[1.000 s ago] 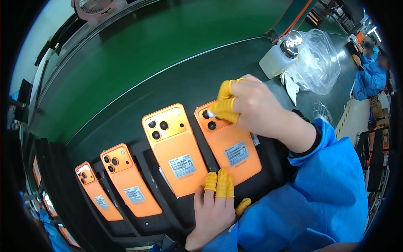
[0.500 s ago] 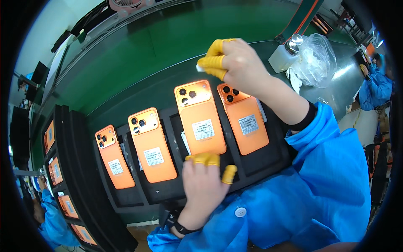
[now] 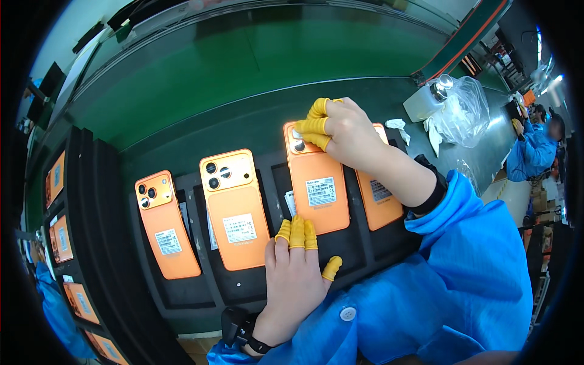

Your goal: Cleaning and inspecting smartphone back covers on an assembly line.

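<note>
Four orange phones lie backs up in a black foam tray (image 3: 277,176). My right hand (image 3: 348,132), in yellow finger cots, pinches a small white wipe (image 3: 297,134) against the camera area of the third phone from the left (image 3: 319,207). The hand hides part of its lenses. My left hand (image 3: 295,267), also in yellow cots, is open, its fingertips at that phone's lower left edge and its thumb spread. To the left are the second phone (image 3: 236,225) and the leftmost phone (image 3: 167,228). My right forearm covers part of the rightmost phone (image 3: 377,191).
A second black tray (image 3: 91,243) with several orange phones stands at the left. Back right are a white pump bottle (image 3: 424,103), a clear plastic bag (image 3: 465,115) and a crumpled white wipe (image 3: 398,126). Another person in blue (image 3: 532,152) sits at far right.
My right hand has come down with the white wipe from above the tray onto the third phone's cameras. My left fingers have straightened. The whole view has shifted slightly.
</note>
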`<state>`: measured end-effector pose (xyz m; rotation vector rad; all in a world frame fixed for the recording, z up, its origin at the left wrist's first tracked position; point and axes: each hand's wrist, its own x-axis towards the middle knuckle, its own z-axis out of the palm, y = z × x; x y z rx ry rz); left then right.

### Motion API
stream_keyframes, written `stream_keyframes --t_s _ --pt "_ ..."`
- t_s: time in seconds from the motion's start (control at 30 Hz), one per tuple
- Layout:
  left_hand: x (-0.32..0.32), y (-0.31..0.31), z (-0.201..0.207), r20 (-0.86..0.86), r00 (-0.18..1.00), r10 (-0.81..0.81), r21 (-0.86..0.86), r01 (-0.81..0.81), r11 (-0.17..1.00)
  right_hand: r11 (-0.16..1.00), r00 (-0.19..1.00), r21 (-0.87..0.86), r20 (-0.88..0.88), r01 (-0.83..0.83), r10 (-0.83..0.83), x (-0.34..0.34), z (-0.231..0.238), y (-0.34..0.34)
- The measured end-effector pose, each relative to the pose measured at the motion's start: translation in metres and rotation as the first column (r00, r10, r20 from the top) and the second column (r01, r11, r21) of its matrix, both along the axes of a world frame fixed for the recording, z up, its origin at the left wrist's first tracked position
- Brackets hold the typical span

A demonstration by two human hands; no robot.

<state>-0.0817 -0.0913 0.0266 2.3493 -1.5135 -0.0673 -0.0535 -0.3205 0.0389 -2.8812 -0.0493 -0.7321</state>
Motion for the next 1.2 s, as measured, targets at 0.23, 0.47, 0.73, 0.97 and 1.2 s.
stream_keyframes --t_s 0.23,0.47,0.73,0.97,1.2 --pt "-0.001 -0.003 0.001 -0.001 1.0 0.0 0.002 0.0 1.0 0.999 0.999 0.028 0.028 -0.033 0.032 -0.012 0.009 0.004" --pt "-0.001 -0.002 -0.002 0.005 1.0 0.02 -0.044 -0.02 0.999 0.981 0.986 -0.104 -0.066 -0.161 0.155 -0.023 0.017 -0.011" --pt "0.002 0.011 0.003 0.021 0.999 0.03 -0.313 -0.022 0.95 0.976 0.984 -0.211 0.159 -0.045 0.079 0.008 0.066 -0.004" --pt "0.017 0.051 0.005 0.034 0.906 0.422 -0.18 -0.41 0.894 0.946 0.947 -0.082 0.045 -0.313 0.317 0.048 0.043 0.064" --pt "0.024 0.053 0.001 0.031 0.942 0.333 -0.021 -0.332 0.943 0.941 0.941 -0.012 -0.031 -0.338 0.338 0.063 -0.001 0.088"
